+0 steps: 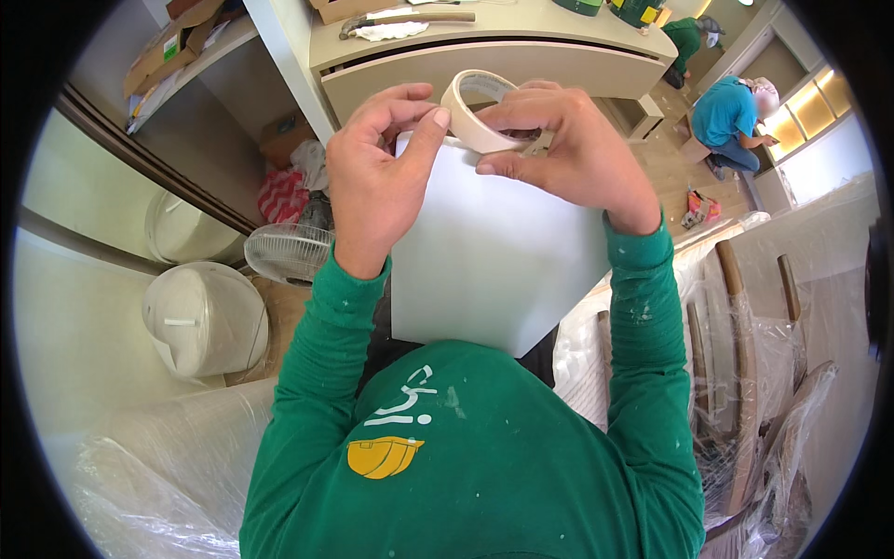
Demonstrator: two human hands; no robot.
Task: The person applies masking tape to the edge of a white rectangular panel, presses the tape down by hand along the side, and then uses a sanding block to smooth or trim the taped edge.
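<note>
Nearest the lens, a green long-sleeved shirt (484,456) fills the lower middle of the view, marked with a white sign and a yellow helmet emblem on the chest. Both sleeves are flecked with pale spots. One white panel (494,261) is propped upright against the chest, its top edge reaching up to the hands.

One roll of cream masking tape (480,110) is held at the panel's top edge. The right hand (573,149) is closed on the roll: its fingers are curled over the far side and the thumb is pressed against the near side, so the grip is clamped on the tape. The left hand (382,158) is placed just beside it; its thumb tip is touching the roll's outer face and the other fingers are bent inward above the panel's corner. That grip is nearly together, but whether a loose tape end is pinched in it cannot be told.

Behind the hands one beige worktop (521,47) with a drawer front is seen, and one hammer (405,20) lies on it over a white cloth. To the left one white fan (287,252) stands on the floor beside a white round-lidded container (200,317). Plastic-wrapped wooden furniture (754,354) is stacked on the right. Two other people are seen at the upper right: one in a blue shirt (731,116) is crouched on the floor, and one in green (687,39) is bent over farther back.
</note>
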